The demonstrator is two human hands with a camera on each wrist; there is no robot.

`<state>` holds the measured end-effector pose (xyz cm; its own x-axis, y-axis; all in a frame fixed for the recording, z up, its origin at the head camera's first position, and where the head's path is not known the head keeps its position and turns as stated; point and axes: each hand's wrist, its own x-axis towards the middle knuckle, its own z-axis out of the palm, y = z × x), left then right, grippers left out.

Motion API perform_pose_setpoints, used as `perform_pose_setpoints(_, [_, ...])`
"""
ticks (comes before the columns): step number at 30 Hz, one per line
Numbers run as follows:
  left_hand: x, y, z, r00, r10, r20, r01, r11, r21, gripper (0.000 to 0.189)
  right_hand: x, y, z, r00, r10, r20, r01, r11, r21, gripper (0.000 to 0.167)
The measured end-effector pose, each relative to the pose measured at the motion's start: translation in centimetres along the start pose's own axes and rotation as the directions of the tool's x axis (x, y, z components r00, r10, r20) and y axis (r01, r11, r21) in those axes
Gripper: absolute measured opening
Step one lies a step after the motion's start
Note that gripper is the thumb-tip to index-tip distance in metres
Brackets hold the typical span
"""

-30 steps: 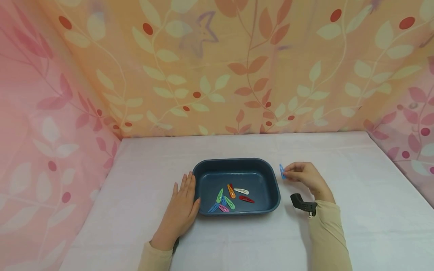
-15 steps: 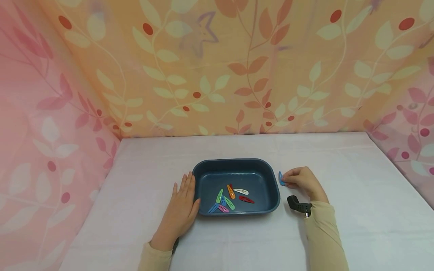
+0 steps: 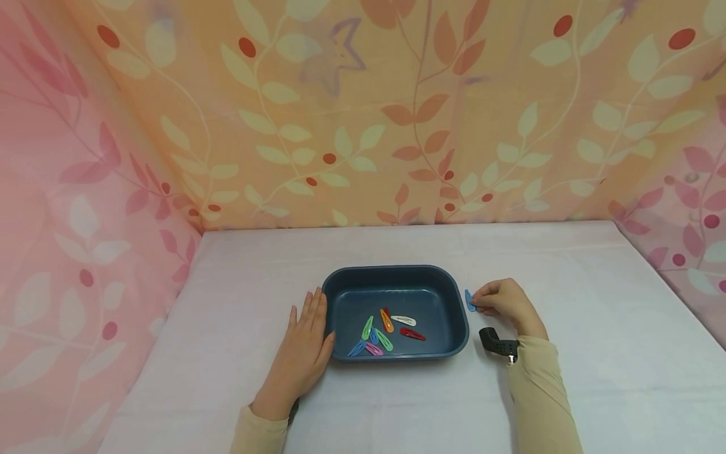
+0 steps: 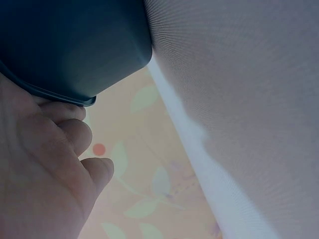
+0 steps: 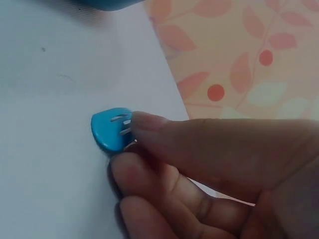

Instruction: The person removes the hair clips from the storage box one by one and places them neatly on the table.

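Observation:
My right hand (image 3: 508, 304) pinches a blue snap hair clip (image 3: 469, 301) between thumb and fingers, just right of the dark blue tray (image 3: 391, 269). In the right wrist view the blue clip (image 5: 107, 130) shows close over the white cloth, its one end covered by the thumb. My left hand (image 3: 302, 353) lies with straight fingers against the tray's left side. The left wrist view has the left hand's fingers (image 4: 75, 134) under the rim of the tray (image 4: 99, 45). Several hair clips in green, blue, pink, orange, red and white lie inside the tray, such as a white clip (image 3: 404, 321).
A white cloth (image 3: 397, 410) covers the table. Behind it hangs an orange curtain (image 3: 363, 126) with leaf prints, and pink leaf-printed fabric (image 3: 85, 221) stands on the left. A black wrist mount (image 3: 498, 342) juts out from the right sleeve.
My right hand has come slightly nearer and to the left with the blue hair clip, and sits lower beside the tray. The left hand and tray have stayed put.

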<state>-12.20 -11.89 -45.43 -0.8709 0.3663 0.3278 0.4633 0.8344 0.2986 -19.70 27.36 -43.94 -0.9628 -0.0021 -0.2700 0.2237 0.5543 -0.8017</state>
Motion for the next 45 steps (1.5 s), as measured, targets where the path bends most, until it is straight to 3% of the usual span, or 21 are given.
perform_pose_setpoints(36, [0.1,0.2,-0.3,1.000,-0.010,0.018,0.010,1.000,-0.002,0.064,0.0,0.8,-1.1,1.000,-0.029,0.001,0.029,0.995,0.096,0.021])
perform_pose_setpoints(45, [0.0,0.1,-0.1,1.000,-0.010,0.009,0.010,1.000,0.001,0.065,-0.6,0.3,-1.5,0.996,-0.092,0.000,0.091,0.987,0.134,0.024])
